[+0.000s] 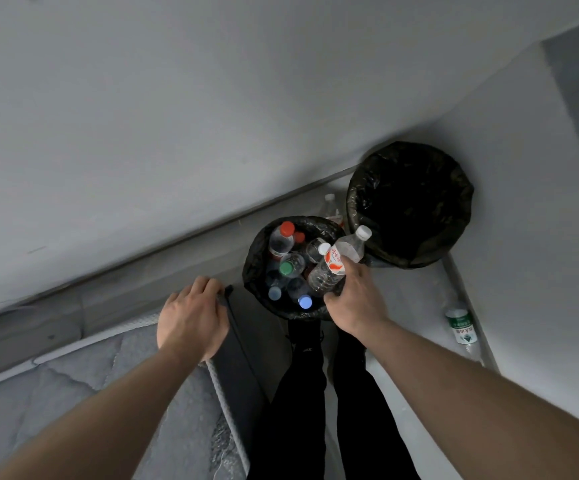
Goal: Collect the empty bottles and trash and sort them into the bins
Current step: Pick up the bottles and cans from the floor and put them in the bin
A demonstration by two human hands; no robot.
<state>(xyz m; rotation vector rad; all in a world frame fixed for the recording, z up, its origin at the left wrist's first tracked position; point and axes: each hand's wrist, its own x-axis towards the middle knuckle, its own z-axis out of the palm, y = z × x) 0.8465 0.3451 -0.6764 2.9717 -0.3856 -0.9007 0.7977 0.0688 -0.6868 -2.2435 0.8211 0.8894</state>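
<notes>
A: How's the sorting going?
B: Small bin (264,251) is nearly full. Right hand (355,299) grips two clear bottles (336,261) over it, left hand (191,317) rests on the mattress corner (135,344). Green-label bottle (459,327) is left on the floor.

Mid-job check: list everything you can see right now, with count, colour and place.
Small black-lined bin: one, centre, holding bottles.
Clear plastic bottles in it: about six; red, green, blue caps.
Large black-lined bin: one, right of it; inside too dark to tell.
White-capped clear bottles: two, held over small bin.
Green-labelled bottle: one, floor, right.
Red-labelled bottle: one, floor between bins.
Grey quilted mattress: one, lower left.
Left hand: rests on mattress corner.
Right hand: fingers grip both bottles.
Legs: black trousers, below.
</notes>
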